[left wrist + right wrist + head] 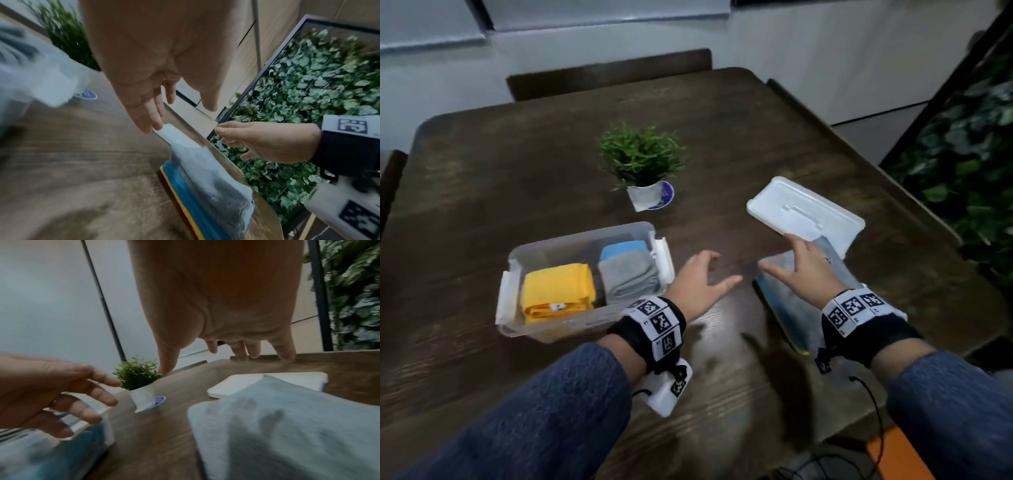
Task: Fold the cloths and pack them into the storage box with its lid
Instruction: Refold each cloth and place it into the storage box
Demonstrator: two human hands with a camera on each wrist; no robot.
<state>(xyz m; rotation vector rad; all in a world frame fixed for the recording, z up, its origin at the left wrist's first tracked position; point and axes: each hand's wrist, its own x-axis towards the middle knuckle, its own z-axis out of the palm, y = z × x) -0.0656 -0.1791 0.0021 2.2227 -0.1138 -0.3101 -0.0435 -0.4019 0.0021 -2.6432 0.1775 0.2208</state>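
A clear storage box (pixel 582 236) stands left of centre and holds a folded yellow cloth (pixel 558 291), a folded grey cloth (pixel 628 277) and a blue one (pixel 623 248) behind it. Its white lid (pixel 804 212) lies flat at the right. In front of the lid is a flat stack of cloths (pixel 787 308): grey on top (pixel 287 426), with blue and yellow edges beneath (pixel 185 191). The grey cloth's far corner overlaps the lid. My right hand (pixel 787 260) hovers over the stack with its fingers spread, holding nothing. Between box and stack, my left hand (pixel 717 270) is open above the table.
A small potted plant (pixel 643 164) stands behind the box on the dark wooden table (pixel 517 171). The table's right edge runs close past the lid and stack, with a leafy wall (pixel 962 154) beyond. Chair backs (pixel 609 73) stand at the far side.
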